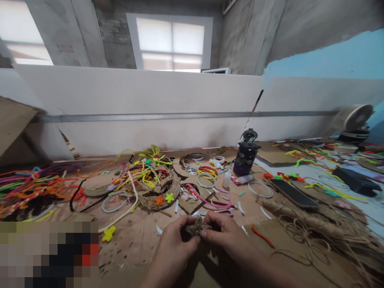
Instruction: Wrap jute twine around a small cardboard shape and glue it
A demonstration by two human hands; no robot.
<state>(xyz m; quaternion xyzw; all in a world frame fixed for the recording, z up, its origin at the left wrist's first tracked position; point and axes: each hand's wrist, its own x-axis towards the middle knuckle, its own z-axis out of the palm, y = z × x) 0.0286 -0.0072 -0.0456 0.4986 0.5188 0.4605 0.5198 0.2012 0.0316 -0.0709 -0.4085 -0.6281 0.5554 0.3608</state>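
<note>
Between my two hands is a small brown star or flower shape of coiled jute twine point(198, 226), held up above the near edge of the table. My left hand point(179, 235) pinches it from the left, thumb below and fingers behind. From the right, my right hand point(223, 231) grips it with thumb and forefinger closed on its edge. Beyond my hands lies a twine-wrapped ring point(177, 190) with orange and yellow pipe-cleaner flowers on it. Loose jute twine point(303, 236) sprawls to the right of my right hand.
A dark bottle point(245, 158) stands upright at the back, with a small white glue bottle point(226, 179) near it. A phone point(292, 193) rests on the right. Colourful pipe cleaners point(39, 184) heap up at left. A fan point(354, 120) stands far right, and a white partition point(150, 96) borders the table.
</note>
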